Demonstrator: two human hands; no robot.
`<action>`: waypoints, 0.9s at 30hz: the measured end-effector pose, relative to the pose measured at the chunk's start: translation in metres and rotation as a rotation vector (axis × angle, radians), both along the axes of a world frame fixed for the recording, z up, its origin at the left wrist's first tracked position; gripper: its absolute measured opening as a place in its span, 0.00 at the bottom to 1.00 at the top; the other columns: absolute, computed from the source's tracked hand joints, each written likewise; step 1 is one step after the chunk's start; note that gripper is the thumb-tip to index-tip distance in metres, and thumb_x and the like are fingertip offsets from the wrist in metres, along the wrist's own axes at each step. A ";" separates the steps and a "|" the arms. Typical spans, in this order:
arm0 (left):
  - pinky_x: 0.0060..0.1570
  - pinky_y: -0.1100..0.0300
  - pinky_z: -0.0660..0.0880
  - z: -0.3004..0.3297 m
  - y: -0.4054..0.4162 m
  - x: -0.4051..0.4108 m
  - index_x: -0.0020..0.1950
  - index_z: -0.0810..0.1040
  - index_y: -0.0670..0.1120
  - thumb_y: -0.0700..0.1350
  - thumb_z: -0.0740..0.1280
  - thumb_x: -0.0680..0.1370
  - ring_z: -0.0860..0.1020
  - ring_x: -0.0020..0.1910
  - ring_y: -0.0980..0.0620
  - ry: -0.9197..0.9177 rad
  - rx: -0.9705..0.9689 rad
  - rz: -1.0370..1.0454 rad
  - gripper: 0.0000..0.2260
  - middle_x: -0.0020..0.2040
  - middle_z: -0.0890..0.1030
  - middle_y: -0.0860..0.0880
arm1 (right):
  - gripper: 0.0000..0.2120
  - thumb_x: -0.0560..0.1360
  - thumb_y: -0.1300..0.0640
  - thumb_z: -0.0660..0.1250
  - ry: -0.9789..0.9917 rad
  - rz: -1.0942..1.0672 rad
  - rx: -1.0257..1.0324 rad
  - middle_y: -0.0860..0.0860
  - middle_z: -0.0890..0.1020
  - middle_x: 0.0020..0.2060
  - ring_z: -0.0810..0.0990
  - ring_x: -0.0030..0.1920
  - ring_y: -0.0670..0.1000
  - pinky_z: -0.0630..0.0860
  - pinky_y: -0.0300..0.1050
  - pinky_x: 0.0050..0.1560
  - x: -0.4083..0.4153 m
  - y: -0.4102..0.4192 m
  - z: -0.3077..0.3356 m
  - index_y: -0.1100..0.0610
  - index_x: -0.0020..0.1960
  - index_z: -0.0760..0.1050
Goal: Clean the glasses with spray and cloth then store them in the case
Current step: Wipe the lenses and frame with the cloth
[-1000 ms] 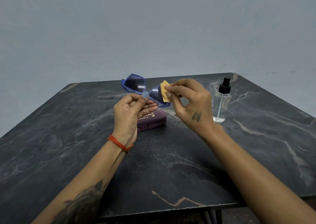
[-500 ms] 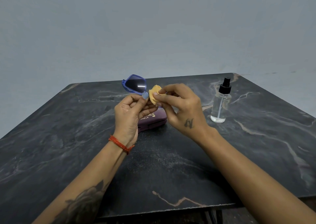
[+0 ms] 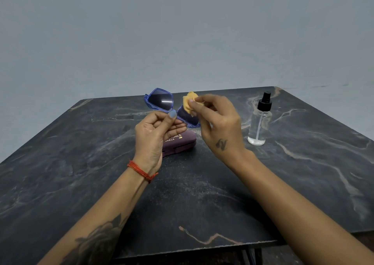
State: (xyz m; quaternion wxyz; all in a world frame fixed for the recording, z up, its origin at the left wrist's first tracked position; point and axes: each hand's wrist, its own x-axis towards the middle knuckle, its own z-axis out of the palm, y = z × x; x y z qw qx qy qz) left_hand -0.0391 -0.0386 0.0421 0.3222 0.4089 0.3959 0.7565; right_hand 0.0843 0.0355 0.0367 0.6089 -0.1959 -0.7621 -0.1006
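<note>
Blue-framed glasses [image 3: 159,100] with dark lenses are held up above the table by my left hand [image 3: 155,135], which pinches them at the bridge. My right hand [image 3: 218,123] grips a crumpled yellow cloth [image 3: 189,102] and presses it against the upper part of the right lens. A closed purple case [image 3: 182,143] with gold lettering lies on the table just behind my left hand, partly hidden by it. To the right of my right hand, a clear spray bottle [image 3: 260,123] with a black nozzle stands upright.
The dark marble table [image 3: 81,163] reaches to the near edge at the bottom of the view. A plain grey wall rises behind it. A red thread band circles my left wrist.
My right hand slid the cloth left across the right lens, covering it, then back up and right to the lens's upper edge. The left hand kept its hold on the glasses.
</note>
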 end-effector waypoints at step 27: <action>0.37 0.61 0.80 0.000 -0.001 -0.001 0.39 0.74 0.40 0.38 0.65 0.73 0.83 0.33 0.51 -0.008 0.003 0.003 0.04 0.31 0.83 0.47 | 0.12 0.71 0.72 0.65 -0.053 0.035 0.041 0.60 0.82 0.48 0.78 0.44 0.58 0.71 0.39 0.48 -0.005 -0.005 0.000 0.63 0.52 0.82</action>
